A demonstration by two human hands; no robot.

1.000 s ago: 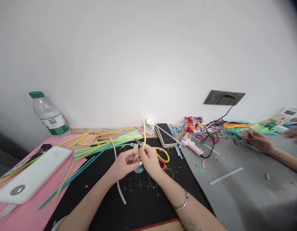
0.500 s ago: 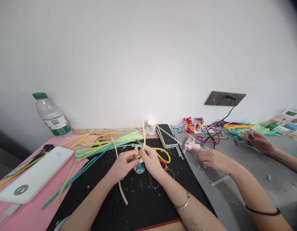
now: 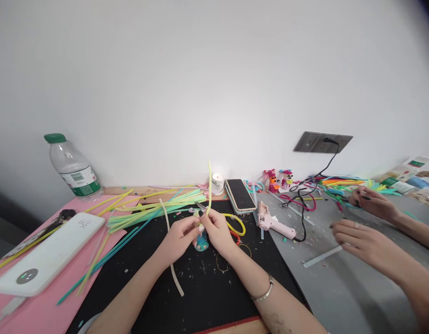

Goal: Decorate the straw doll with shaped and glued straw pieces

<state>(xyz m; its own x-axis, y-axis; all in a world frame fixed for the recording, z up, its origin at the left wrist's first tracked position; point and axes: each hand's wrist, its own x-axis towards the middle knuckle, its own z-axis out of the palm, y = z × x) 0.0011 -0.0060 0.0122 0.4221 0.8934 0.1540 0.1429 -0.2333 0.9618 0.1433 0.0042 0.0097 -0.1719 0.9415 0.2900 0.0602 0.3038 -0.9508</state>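
Observation:
My right hand (image 3: 217, 233) pinches a pale yellow pipe cleaner (image 3: 210, 183), whose free end stands up above the fingers. Against it, my left hand (image 3: 181, 239) is closed, thumb and fingertips on the lower part of the same pipe cleaner. Just below the fingertips rests a small blue-green piece (image 3: 201, 242) with round pale spots; my fingers partly cover it. A pale flat strip (image 3: 176, 280) lies under my left wrist. Yellow looped pipe cleaner (image 3: 239, 224) and a thin golden ring (image 3: 223, 266) are beside my right hand.
Pipe cleaners (image 3: 141, 219) lie in a bundle at the left, near a white power bank (image 3: 57, 250) and a bottle (image 3: 75, 169). A phone (image 3: 241, 195) and pink glue gun (image 3: 275, 223) lie right. A co-worker's hands (image 3: 370, 243) are over the grey mat (image 3: 325, 287).
The co-worker's nearer hand has let go of the glue gun and moved right; the gun now lies on the table. My hands keep their pinch, and the pipe cleaner's tip has shifted slightly right.

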